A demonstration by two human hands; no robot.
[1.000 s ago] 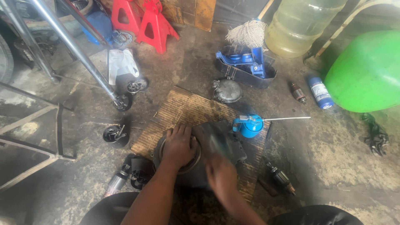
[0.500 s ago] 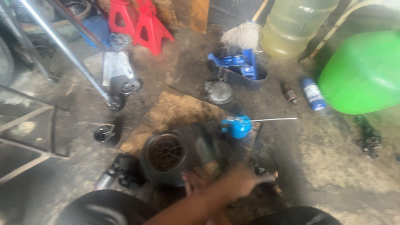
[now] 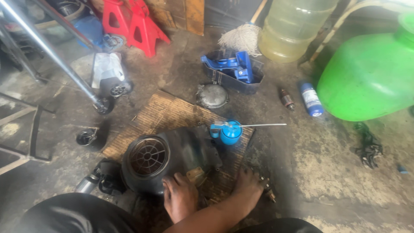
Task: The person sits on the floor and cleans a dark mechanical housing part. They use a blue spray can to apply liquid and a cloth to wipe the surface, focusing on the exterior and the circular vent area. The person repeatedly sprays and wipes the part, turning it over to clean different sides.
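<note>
**Two hands on the floor by a black housing**

The black housing lies on a brown mat on the dirty floor. Its round grille faces up and to the left.

The left hand rests against the near edge of the housing. Its fingers are curled, touching the black shell. It is hard to tell if they grip anything.

The right hand lies flat on the mat, to the right of the housing and not touching it. Its fingers are spread open. A small metal part lies just beside them.

A blue oil can stands behind the housing.

The underside of the housing is hidden. The palms cannot be seen. Dark trousers cover the bottom edge, and the arms are cut off.
</note>
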